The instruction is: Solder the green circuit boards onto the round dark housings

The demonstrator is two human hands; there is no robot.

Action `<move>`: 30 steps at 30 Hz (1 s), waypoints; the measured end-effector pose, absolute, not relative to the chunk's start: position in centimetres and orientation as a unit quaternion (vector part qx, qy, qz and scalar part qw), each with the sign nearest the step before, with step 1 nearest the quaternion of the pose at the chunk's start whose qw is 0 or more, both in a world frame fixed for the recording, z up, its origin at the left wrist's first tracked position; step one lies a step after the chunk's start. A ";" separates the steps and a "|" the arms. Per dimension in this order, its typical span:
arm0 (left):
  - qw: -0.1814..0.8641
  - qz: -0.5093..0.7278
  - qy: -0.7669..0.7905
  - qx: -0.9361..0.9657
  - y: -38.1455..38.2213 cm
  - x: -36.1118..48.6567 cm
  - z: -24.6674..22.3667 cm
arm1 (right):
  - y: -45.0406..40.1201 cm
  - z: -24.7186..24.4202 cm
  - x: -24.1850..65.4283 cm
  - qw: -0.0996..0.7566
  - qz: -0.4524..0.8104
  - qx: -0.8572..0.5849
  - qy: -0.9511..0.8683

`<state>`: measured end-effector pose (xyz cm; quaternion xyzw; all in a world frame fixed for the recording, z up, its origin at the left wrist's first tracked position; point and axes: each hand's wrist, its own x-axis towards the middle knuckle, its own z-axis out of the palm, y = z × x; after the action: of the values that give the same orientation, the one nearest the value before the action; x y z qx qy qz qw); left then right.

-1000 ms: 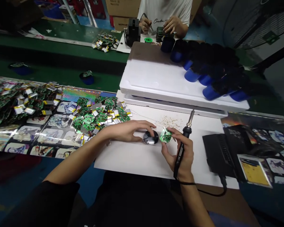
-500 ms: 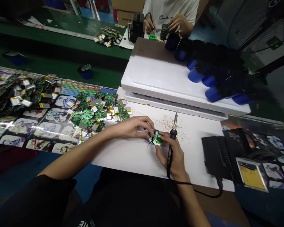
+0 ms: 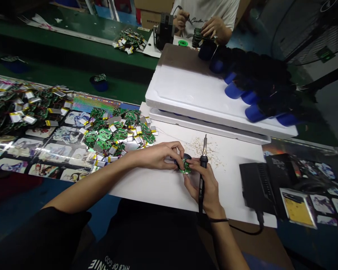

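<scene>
My left hand point(image 3: 157, 156) grips a round black disc point(image 3: 186, 157) by its edge, and the fingers hide most of it. A small green circuit board point(image 3: 186, 168) lies against the disc, pinched by the fingers of my right hand point(image 3: 205, 185). That same hand holds a black soldering iron point(image 3: 203, 168) like a pen. Its metal tip points up and away, clear of the board. A thin wire runs from the board area towards the heap of green boards with silver pouch batteries point(image 3: 115, 137), which lies left of my left hand.
The hands work on a white sheet point(image 3: 154, 187) scattered with solder crumbs. Behind it lies a white foam slab point(image 3: 191, 90), with blue cylinders topped by black tufts point(image 3: 250, 99) at its right. A black power unit point(image 3: 257, 187) sits to the right. A co-worker's hands point(image 3: 211, 26) work across the table.
The board has moved from the sheet onto the disc, and both hands have closed together around them. The soldering iron now stands more upright, and my view has shifted slightly.
</scene>
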<state>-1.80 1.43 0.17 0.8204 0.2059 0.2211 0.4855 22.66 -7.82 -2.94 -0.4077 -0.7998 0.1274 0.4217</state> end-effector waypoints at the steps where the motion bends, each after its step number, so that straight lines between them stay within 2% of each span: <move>1: 0.489 0.232 0.209 0.815 1.4 -1.7 0.1 | -7.8 -2.9 22.7 0.422 0.127 -0.408 -0.800; 8: 0.570 0.263 0.269 0.730 1.4 -1.0 -0.3 | -7.8 -3.2 21.9 0.419 0.102 -0.432 -0.792; 13: 0.616 0.274 0.307 0.671 0.9 -0.4 -0.8 | -8.1 -2.8 21.8 0.433 0.149 -0.453 -0.765; 20: 0.588 0.271 0.323 0.690 0.6 0.0 -0.8 | -7.6 -2.1 20.8 0.549 0.170 -0.471 -0.670; 30: 0.576 0.283 0.305 0.703 0.6 -0.2 -0.2 | -7.0 -1.7 19.3 0.576 0.179 -0.470 -0.644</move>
<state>-0.21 0.56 -0.24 0.7032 0.3054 0.2827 0.5764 19.26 -6.97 -1.74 -0.4704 -0.6443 0.1793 0.5757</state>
